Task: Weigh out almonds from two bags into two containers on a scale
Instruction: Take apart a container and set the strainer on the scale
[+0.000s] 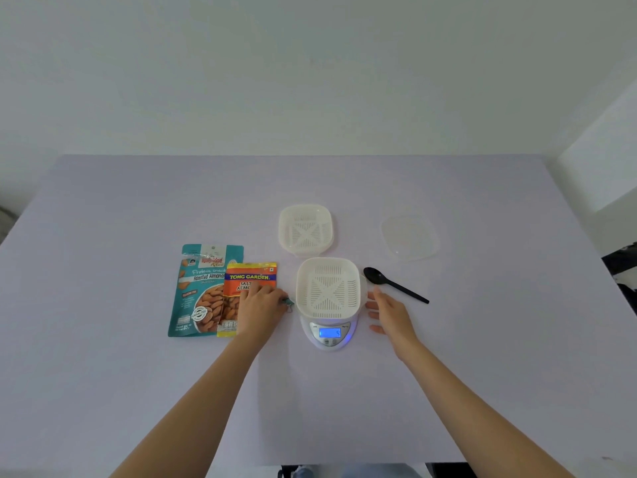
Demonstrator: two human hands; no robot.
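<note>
A white slotted container (328,288) stands on the small white scale (329,334), whose blue display is lit. A second white slotted container (305,229) sits on the table behind it. Left of the scale lie a teal bag of roasted almonds (200,288) and, overlapping it, an orange bag of salted almonds (250,276). My left hand (260,305) lies over the orange bag's lower part and pinches a small teal clip (287,301) just left of the scale. My right hand (389,313) hovers with straight fingers beside the scale's right side, holding nothing.
A black plastic spoon (393,284) lies right of the scale, just beyond my right hand. A clear lid (410,238) rests at the back right. The pale table (138,391) ends at a wall behind and a white ledge to the right.
</note>
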